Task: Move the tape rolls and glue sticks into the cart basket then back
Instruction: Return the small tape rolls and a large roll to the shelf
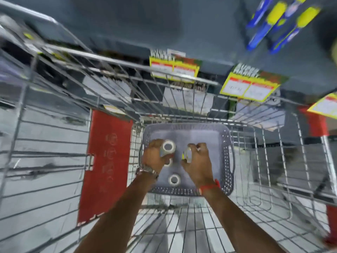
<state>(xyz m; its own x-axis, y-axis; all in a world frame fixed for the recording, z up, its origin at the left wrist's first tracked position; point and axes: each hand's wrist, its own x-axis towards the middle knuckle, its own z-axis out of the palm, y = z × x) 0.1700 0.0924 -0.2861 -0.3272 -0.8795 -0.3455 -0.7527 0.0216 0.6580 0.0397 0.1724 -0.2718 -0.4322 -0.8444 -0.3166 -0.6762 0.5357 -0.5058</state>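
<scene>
A grey plastic basket (226, 136) sits on the floor of a wire shopping cart. My left hand (154, 156) grips a clear tape roll (168, 147) above the basket's left side. Under that hand a second roll (169, 163) peeks out, mostly hidden. My right hand (197, 162) pinches another tape roll (187, 154), held on edge over the basket's middle. One more roll (174, 180) lies flat on the basket floor near its front rim. No glue sticks are visible in the basket. The frame is motion-blurred.
The cart's wire walls (54, 143) enclose the basket on all sides. A red plastic flap (107, 161) hangs on the left. Beyond the cart stands a grey shelf with yellow price tags (249, 86) and blue-yellow packets (280, 22) hanging at top right.
</scene>
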